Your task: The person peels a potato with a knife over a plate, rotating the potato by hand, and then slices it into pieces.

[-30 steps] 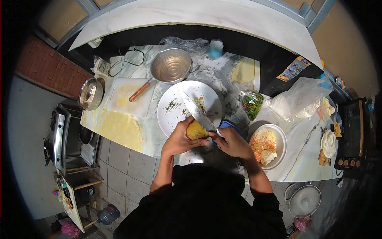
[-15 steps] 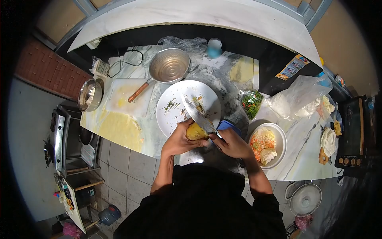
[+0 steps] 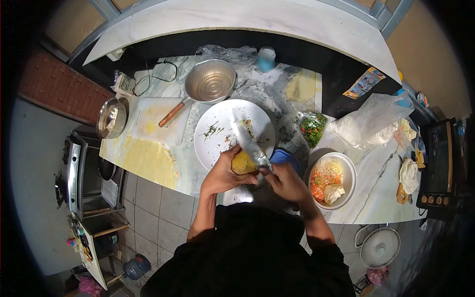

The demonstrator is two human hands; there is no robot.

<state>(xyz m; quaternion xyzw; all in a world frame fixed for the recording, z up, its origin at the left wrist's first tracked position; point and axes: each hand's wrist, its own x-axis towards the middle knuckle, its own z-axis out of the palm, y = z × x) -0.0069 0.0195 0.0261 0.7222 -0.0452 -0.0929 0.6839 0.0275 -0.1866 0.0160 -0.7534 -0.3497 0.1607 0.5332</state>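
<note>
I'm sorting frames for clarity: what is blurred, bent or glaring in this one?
Head view: the fisheye lens bends the counter edge and blackens the corners; the knife in the right hand is motion-smeared, the plate sharp; glare whitens the counter below the left hand, which holds a yellow vegetable.

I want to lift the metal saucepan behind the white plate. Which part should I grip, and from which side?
Grip the brown handle, coming from the person's left and near side. It sticks out straight from the saucepan over the white board, free of other things; the round bowl is wide and offers only a thin rim.
</note>
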